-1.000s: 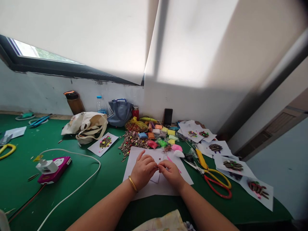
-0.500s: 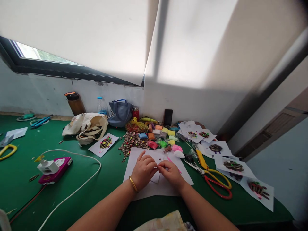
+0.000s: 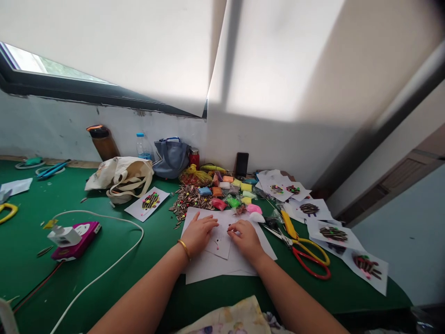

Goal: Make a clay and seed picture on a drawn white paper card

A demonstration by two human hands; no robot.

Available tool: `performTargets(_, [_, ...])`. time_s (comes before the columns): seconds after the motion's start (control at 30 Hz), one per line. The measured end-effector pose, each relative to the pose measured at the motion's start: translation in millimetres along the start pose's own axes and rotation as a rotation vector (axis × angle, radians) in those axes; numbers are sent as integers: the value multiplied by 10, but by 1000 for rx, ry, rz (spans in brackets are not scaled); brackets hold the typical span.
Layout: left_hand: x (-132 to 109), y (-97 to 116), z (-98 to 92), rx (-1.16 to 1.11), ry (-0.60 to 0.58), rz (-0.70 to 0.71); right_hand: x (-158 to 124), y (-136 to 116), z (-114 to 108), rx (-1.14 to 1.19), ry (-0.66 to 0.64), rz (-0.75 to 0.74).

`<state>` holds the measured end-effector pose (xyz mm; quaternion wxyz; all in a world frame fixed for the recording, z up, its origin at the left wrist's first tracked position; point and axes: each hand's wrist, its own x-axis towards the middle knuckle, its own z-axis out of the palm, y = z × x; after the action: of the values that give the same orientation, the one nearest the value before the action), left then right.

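My left hand (image 3: pixel 199 235), with a gold bangle at the wrist, lies on a small white card (image 3: pixel 222 253), its fingers stretched out and holding nothing. Tiny dark and pink specks show on that card, which rests on larger white paper (image 3: pixel 198 273). My right hand (image 3: pixel 245 240) is over the card's right side, thumb and forefinger drawn together. A tiny dark bit shows by those fingertips; I cannot make out what they hold. Beyond the hands are a heap of striped sunflower seeds (image 3: pixel 189 200) and several small packs of coloured clay (image 3: pixel 218 204).
Large scissors (image 3: pixel 311 260) and a yellow utility knife (image 3: pixel 289 226) lie to the right, beside several cards with seed pictures (image 3: pixel 335 233). At left are a purple power strip (image 3: pixel 83 241), a white cable (image 3: pixel 120 264) and a cloth bag (image 3: pixel 120 176). A phone (image 3: pixel 242 164) leans against the wall.
My hands have moved apart from where their fingertips met over the paper. My left hand has opened and flattened on the card, uncovering its specks. The view has shifted slightly.
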<state>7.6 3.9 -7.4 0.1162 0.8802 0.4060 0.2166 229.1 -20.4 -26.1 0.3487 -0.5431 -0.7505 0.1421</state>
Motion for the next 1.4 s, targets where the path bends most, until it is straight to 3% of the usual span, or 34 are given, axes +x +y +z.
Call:
performTargets(0.17, [-7,18,55,24,-108,-50,23,-56,19,-167,-94,57])
performTargets(0.7, [-34,74,98,0,-34,-80,-180,-101,-54,-291,-36,-111])
performTargets(1.03, [-38,74,106,8,-33,-72,-176,-153,-48,-328,-48,-106])
performTargets(1.4, [-45,87,121,11,5,-68,-144,-116,-68,-231,60,-70])
